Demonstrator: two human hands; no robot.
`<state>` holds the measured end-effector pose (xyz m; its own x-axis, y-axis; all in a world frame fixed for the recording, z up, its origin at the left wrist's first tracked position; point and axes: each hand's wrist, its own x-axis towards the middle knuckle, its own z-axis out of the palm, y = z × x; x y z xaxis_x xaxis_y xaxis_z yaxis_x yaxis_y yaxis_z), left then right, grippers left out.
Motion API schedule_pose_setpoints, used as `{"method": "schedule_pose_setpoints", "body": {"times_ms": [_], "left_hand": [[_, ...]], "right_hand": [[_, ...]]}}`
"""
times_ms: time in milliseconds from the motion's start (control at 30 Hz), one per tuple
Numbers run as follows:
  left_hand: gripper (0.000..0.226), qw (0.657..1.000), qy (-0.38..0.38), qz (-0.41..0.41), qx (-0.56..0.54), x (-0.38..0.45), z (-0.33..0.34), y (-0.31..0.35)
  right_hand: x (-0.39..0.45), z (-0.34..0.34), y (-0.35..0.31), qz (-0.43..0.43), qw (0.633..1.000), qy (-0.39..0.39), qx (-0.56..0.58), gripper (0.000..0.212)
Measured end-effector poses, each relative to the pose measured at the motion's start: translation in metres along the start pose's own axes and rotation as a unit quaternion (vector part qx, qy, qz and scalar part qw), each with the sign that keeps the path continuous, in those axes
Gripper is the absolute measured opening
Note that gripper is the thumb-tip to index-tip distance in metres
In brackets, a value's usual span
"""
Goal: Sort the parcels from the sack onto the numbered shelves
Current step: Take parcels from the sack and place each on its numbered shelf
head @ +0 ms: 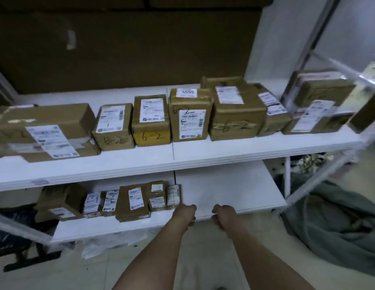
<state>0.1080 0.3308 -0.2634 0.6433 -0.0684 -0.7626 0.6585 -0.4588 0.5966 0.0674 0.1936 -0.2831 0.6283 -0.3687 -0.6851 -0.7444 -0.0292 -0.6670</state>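
White shelves point(203, 155) hold parcels point(151, 120) marked "6-2"; left hand point(185, 213) and right hand point(223, 214) grips curled, empty.

Fingers of the left hand point(185, 214) and right hand point(221, 214) curl away from view; any held item is indeterminable. The long parcel point(43, 130) at the upper shelf point(255, 151) left end is cut by the frame edge. Printed label text is too small to read. Parcels behind the right upright point(320, 105) are motion-blurred. The grey-green sack point(337, 222) is cropped at the right edge.
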Motion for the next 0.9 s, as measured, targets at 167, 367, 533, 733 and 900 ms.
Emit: {"method": "schedule_pose_setpoints", "body": {"times_ms": [167, 367, 533, 733, 900], "left_hand": [[0.016, 0.997, -0.032, 0.042, 0.065, -0.060, 0.062, 0.036], [0.018, 0.990, -0.059, 0.072, 0.108, -0.109, 0.198, 0.073], [0.018, 0.988, -0.066, 0.073, 0.119, -0.138, 0.329, 0.085], [0.018, 0.983, -0.083, 0.076, 0.144, -0.154, 0.440, 0.117], [0.034, 0.977, -0.112, 0.084, 0.164, -0.145, 0.514, 0.148]], "right_hand": [[-0.045, -0.083, 0.020, 0.019, 0.998, 0.032, 0.056, 0.021], [-0.054, -0.217, 0.072, 0.040, 0.991, 0.072, 0.106, 0.021], [-0.042, -0.344, 0.112, 0.055, 0.984, 0.110, 0.131, 0.020], [-0.031, -0.461, 0.153, 0.059, 0.976, 0.131, 0.164, 0.022], [-0.011, -0.533, 0.170, 0.070, 0.972, 0.143, 0.175, 0.014]]}}
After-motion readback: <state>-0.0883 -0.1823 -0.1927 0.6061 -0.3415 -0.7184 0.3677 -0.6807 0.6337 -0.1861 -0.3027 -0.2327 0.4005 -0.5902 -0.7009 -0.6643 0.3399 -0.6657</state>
